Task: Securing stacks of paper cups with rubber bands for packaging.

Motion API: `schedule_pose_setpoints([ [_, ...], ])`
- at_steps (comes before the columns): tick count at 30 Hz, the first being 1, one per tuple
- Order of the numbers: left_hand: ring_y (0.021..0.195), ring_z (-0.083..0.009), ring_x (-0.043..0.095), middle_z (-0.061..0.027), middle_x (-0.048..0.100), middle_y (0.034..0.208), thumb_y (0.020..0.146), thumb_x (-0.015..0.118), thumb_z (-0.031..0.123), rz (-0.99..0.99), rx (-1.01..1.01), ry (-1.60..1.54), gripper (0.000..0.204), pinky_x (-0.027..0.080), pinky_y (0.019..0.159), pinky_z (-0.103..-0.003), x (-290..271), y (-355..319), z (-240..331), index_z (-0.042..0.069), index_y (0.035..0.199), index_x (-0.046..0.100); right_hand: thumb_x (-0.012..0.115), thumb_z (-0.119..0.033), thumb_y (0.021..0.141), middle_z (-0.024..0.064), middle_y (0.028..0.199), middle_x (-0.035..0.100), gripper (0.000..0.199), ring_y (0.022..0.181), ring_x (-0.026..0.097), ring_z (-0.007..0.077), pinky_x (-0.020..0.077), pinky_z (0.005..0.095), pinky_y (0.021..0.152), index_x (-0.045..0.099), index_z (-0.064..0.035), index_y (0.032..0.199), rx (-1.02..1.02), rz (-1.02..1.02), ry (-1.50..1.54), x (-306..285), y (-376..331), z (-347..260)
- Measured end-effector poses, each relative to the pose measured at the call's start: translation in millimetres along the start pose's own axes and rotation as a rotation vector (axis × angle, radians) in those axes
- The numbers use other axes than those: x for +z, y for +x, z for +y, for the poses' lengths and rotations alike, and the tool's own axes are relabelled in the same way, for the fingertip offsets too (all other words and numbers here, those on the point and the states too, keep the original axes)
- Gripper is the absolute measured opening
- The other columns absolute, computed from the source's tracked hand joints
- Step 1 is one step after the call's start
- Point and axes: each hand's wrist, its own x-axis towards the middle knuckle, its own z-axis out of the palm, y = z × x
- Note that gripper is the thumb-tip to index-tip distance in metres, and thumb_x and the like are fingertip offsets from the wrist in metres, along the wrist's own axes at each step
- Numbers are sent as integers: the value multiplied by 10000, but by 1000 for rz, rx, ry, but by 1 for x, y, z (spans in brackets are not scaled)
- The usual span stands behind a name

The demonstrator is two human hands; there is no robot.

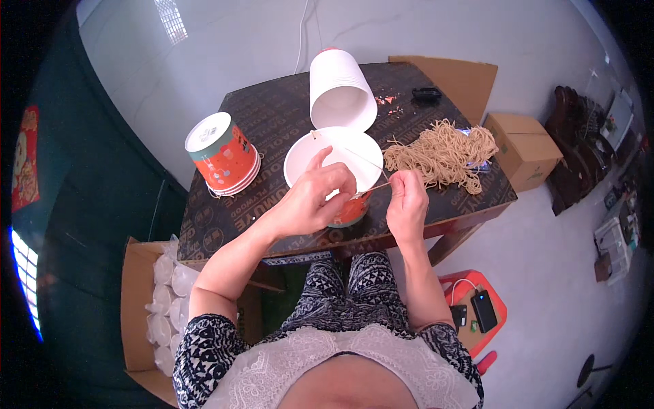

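Note:
My left hand (pixel 315 198) grips the rim of a paper bucket (pixel 334 157), white inside and orange-red outside, that stands on the dark table (pixel 272 123). My right hand (pixel 406 199) pinches a thin tan string (pixel 373 187) stretched across to the bucket's rim beside my left fingers. A pile of the same tan string (pixel 441 154) lies on the table just right of the bucket.
A stack of white buckets (pixel 339 88) lies on its side behind. An upside-down orange stack (pixel 221 153) stands at the left. A cardboard box of white cups (pixel 158 307) sits on the floor left, an orange stool with phones (pixel 477 310) right, brown boxes (pixel 521 146) beyond.

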Motion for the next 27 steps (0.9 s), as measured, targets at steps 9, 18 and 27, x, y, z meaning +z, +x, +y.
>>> schedule_pose_setpoints([
  [9, 1190, -333, 521, -198, 532, 1254, 808, 700, 112, 556, -9, 12, 366, 411, 1010, -424, -8, -21, 3, 20, 1139, 575, 676, -79, 806, 148, 1178, 529, 362, 1059, 508, 333, 416, 427, 901, 617, -37, 1160, -292, -221, -54, -15, 12, -26],
  [18, 1224, -237, 452, -142, 449, 1307, 910, 691, 203, 920, -632, -389, 548, 384, 1050, -364, 34, -91, -4, -24, 1331, 425, 756, -46, 708, 20, 898, 599, 208, 958, 553, 276, 373, 434, 867, 610, -86, 850, -471, -162, -67, 17, 0, -36],
  [27, 1365, -343, 361, -212, 223, 1531, 767, 807, 360, 902, -594, -896, 1198, 367, 1082, -458, 39, -103, 21, 49, 1540, -53, 739, 11, 653, 50, 896, 596, 249, 850, 564, 285, 422, 418, 774, 597, -74, 840, -551, -103, 187, 50, -48, -78],
])
